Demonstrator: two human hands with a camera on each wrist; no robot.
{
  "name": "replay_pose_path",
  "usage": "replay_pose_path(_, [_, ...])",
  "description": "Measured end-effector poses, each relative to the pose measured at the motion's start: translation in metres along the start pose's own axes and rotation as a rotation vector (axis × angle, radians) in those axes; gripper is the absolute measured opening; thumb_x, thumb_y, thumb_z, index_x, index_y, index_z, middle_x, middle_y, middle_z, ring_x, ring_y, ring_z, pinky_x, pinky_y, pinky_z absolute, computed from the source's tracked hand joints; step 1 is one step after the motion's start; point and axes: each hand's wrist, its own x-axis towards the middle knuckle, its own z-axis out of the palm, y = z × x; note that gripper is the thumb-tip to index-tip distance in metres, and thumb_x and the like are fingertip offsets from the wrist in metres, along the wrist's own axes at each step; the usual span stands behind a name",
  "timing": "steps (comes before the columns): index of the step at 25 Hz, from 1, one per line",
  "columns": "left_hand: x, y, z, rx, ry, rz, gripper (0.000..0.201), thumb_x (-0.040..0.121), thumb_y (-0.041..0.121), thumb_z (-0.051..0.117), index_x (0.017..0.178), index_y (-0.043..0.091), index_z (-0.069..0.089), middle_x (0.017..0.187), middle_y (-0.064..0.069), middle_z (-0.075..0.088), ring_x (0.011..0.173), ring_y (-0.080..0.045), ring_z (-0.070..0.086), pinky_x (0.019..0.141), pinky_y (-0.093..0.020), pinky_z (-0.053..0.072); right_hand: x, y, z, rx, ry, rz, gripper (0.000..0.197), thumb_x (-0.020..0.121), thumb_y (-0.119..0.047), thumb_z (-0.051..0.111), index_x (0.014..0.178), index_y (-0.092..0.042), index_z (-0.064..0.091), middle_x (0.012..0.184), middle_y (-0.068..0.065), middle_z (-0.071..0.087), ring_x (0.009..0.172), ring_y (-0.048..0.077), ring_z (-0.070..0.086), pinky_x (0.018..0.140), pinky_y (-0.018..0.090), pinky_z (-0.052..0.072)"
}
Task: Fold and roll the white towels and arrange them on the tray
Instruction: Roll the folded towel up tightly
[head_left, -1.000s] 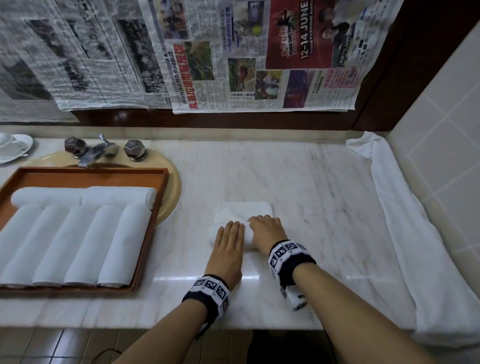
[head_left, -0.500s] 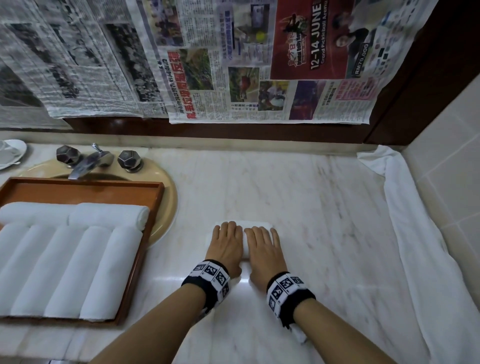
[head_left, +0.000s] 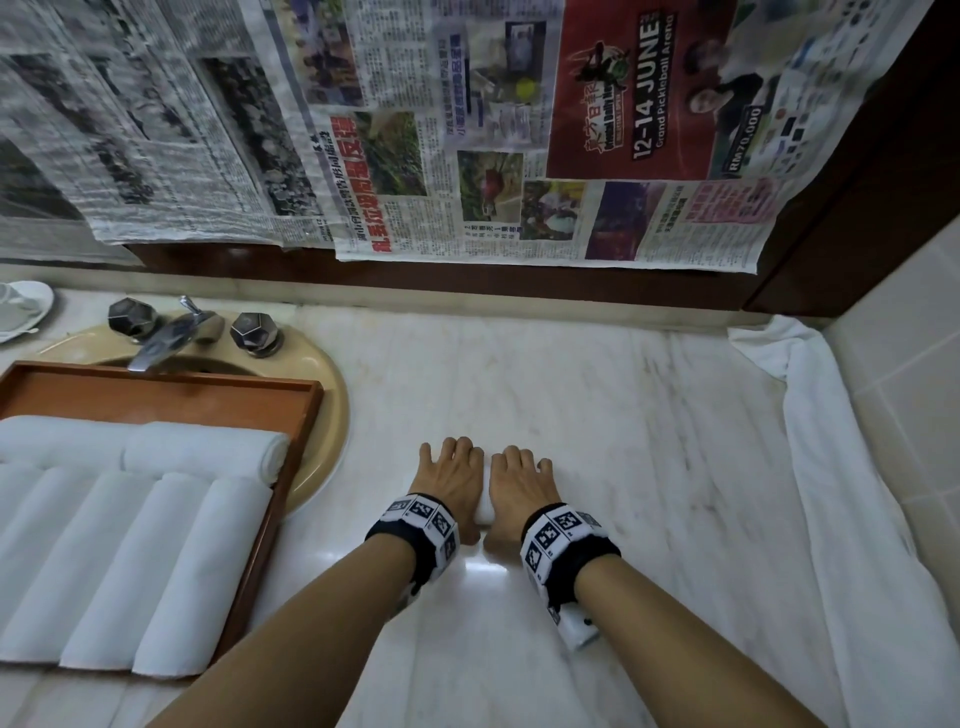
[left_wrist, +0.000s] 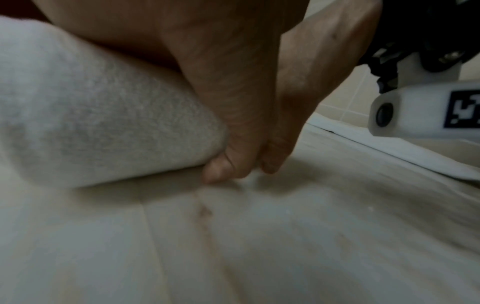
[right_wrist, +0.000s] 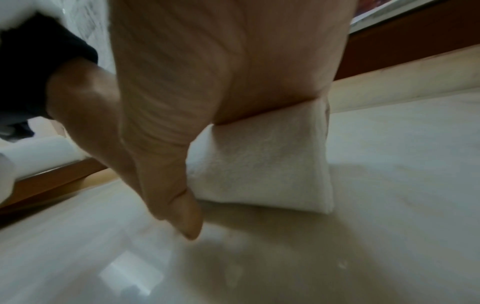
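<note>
Fingers of left hand (head_left: 451, 475) and right hand (head_left: 515, 483) lie flat, side by side, pressing the rolled towel (right_wrist: 262, 162) on the worktop (head_left: 597, 415); no flat cloth shows ahead now, unlike earlier, so the roll looks finished. Beyond, tray (head_left: 306, 410) holds rolled towels (head_left: 130, 561); placing remains.

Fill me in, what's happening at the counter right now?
A person is rolling a small white towel on the marble counter, left hand and right hand side by side, pressing down on it with palms flat. It is almost hidden under the hands and looks close to fully rolled. To the left, the wooden tray sits over the sink and holds several rolled towels. A loose white cloth lies along the right wall.
</note>
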Motion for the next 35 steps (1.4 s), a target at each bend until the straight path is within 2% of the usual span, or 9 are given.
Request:
replay_pose_path(7, [-0.002, -0.004, -0.002, -0.092, -0.028, 0.015, 0.094, 0.062, 0.057, 0.077, 0.134, 0.018, 0.032, 0.127, 0.0, 0.054, 0.123, -0.023, 0.044, 0.108, -0.055, 0.022, 0.001, 0.008, -0.011, 0.125, -0.102, 0.031, 0.092, 0.06, -0.052, 0.081, 0.131, -0.012, 0.039, 0.128, 0.006, 0.046, 0.121, 0.025, 0.043, 0.102, 0.041, 0.038])
replay_pose_path(10, [-0.019, -0.023, -0.014, -0.091, 0.063, 0.059, 0.079, 0.066, 0.051, 0.074, 0.133, 0.027, 0.039, 0.119, 0.004, 0.055, 0.118, -0.021, 0.046, 0.103, -0.053, 0.024, -0.009, -0.006, -0.027, 0.245, -0.096, 0.039, 0.071, 0.061, -0.048, 0.081, 0.117, -0.016, 0.051, 0.114, 0.003, 0.048, 0.106, 0.026, 0.054, 0.085, 0.036, 0.047])
replay_pose_path(14, [-0.053, -0.08, -0.042, -0.05, 0.125, 0.047, 0.06, 0.067, 0.038, 0.075, 0.12, 0.025, 0.049, 0.118, 0.004, 0.05, 0.117, -0.019, 0.046, 0.106, -0.059, 0.022, -0.014, -0.06, -0.065, 0.262, 0.013, 0.053, 0.059, 0.061, -0.041, 0.082, 0.107, -0.016, 0.055, 0.105, 0.0, 0.046, 0.092, 0.023, 0.057, 0.071, 0.032, 0.046])
replay_pose_path(18, [-0.089, -0.159, -0.059, -0.067, 0.104, -0.034, 0.062, 0.071, 0.03, 0.074, 0.123, 0.022, 0.043, 0.125, 0.002, 0.05, 0.127, -0.022, 0.041, 0.107, -0.069, 0.014, -0.004, -0.145, -0.099, 0.308, 0.144, 0.055, 0.061, 0.061, -0.041, 0.081, 0.11, -0.017, 0.054, 0.111, 0.0, 0.044, 0.094, 0.025, 0.058, 0.075, 0.035, 0.05])
replay_pose_path(20, [-0.102, -0.205, -0.067, -0.071, 0.095, -0.082, 0.063, 0.072, 0.036, 0.073, 0.125, 0.024, 0.043, 0.127, 0.001, 0.05, 0.129, -0.024, 0.038, 0.106, -0.071, 0.012, 0.008, -0.19, -0.112, 0.371, 0.213, 0.035, 0.062, 0.064, -0.042, 0.079, 0.114, -0.018, 0.052, 0.114, 0.0, 0.041, 0.098, 0.027, 0.057, 0.078, 0.037, 0.048])
replay_pose_path(25, [-0.1, -0.3, -0.066, -0.133, 0.091, -0.229, 0.048, 0.073, 0.032, 0.069, 0.117, 0.029, 0.051, 0.117, 0.002, 0.059, 0.121, -0.022, 0.046, 0.104, -0.067, 0.021, 0.035, -0.263, -0.102, 0.756, 0.383, 0.089, 0.077, 0.072, -0.031, 0.072, 0.137, -0.019, 0.033, 0.134, 0.0, 0.031, 0.121, 0.025, 0.046, 0.097, 0.039, 0.046])
replay_pose_path(28, [-0.085, -0.331, -0.058, -0.161, 0.053, -0.235, 0.046, 0.077, 0.03, 0.067, 0.12, 0.029, 0.052, 0.12, -0.001, 0.06, 0.121, -0.025, 0.048, 0.102, -0.057, 0.031, 0.042, -0.277, -0.069, 0.902, 0.229, 0.18, 0.08, 0.086, -0.03, 0.062, 0.15, -0.015, 0.017, 0.149, 0.007, 0.025, 0.134, 0.028, 0.036, 0.106, 0.033, 0.036])
replay_pose_path(32, [-0.055, -0.343, -0.035, -0.251, 0.005, -0.185, 0.03, 0.077, 0.028, 0.064, 0.106, 0.026, 0.058, 0.113, -0.004, 0.063, 0.102, -0.027, 0.057, 0.082, -0.039, 0.037, 0.034, -0.279, -0.028, 1.038, 0.058, 0.204, 0.049, 0.099, -0.039, 0.042, 0.141, -0.015, 0.038, 0.14, 0.006, 0.049, 0.123, 0.026, 0.05, 0.101, 0.032, 0.039])
replay_pose_path(35, [-0.038, -0.344, -0.023, -0.272, -0.066, -0.163, 0.022, 0.073, 0.029, 0.061, 0.093, 0.025, 0.055, 0.099, -0.001, 0.062, 0.088, -0.026, 0.056, 0.092, -0.045, 0.041, 0.029, -0.276, -0.025, 1.093, 0.102, 0.148, 0.04, 0.101, -0.035, 0.041, 0.137, -0.02, 0.046, 0.129, 0.003, 0.059, 0.117, 0.022, 0.055, 0.095, 0.026, 0.041])
